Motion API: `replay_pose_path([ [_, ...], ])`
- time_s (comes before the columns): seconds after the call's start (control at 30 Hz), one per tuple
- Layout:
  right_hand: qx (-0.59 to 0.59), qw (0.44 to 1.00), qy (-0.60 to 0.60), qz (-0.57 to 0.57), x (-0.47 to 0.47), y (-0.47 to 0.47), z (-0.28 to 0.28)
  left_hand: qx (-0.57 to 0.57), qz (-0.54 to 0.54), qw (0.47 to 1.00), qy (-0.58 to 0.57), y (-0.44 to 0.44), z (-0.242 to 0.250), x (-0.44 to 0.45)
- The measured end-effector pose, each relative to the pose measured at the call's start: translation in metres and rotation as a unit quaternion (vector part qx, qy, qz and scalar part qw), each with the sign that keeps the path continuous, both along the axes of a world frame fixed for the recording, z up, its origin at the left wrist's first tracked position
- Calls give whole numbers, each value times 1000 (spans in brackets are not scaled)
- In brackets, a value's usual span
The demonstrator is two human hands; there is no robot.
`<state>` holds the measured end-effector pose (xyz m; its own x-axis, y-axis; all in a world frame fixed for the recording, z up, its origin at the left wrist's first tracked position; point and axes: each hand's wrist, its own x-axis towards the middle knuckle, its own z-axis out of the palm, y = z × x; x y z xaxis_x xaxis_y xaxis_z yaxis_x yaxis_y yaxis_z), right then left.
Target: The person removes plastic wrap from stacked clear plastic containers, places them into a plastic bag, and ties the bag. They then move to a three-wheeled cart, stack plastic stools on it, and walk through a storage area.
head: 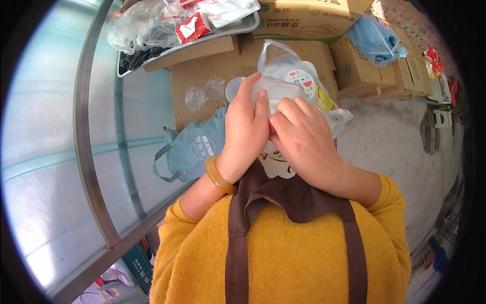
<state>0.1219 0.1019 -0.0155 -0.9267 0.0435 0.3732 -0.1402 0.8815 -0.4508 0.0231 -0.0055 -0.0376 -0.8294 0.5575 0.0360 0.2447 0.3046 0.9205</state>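
Note:
My left hand (248, 123) is raised at the near side of a clear plastic bag (279, 60), its thumb and index finger around some of the clear film. Beside it, touching, my right hand (305, 142) has its fingers curled closed near the bag; whether they pinch the film is hidden. Inside the bag are translucent plastic containers (283, 91), one with a printed round lid (302, 80), and something yellow. A round translucent lid or cup (233, 88) lies left of the bag. A bangle is on my left wrist, and I wear a brown apron (296, 203).
Cardboard (182, 87) lies beneath the bag, with crumpled clear film (205, 93) on it. A blue-grey drawstring bag (193, 146) is left of my hands. Beyond stand a metal tray (246, 26) of plastic bags and cardboard boxes (358, 64). A metal frame (81, 125) runs along the left.

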Motion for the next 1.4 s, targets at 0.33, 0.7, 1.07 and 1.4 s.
replay_pose_path([
  [0.33,-77,994,-81,4,14,2,1,-69,-83,993,-42,-3,-7,-11],
  [0.7,-207,975,-84,10,6,9,-26,-92,-92,990,-48,2,-45,-26],
  [1.07,-231,964,-46,127,28,16,-48,14,2,957,-290,-14,-73,-38],
  [1.4,-222,970,-11,98,37,21,-65,171,131,956,-200,-22,-69,-9],
])
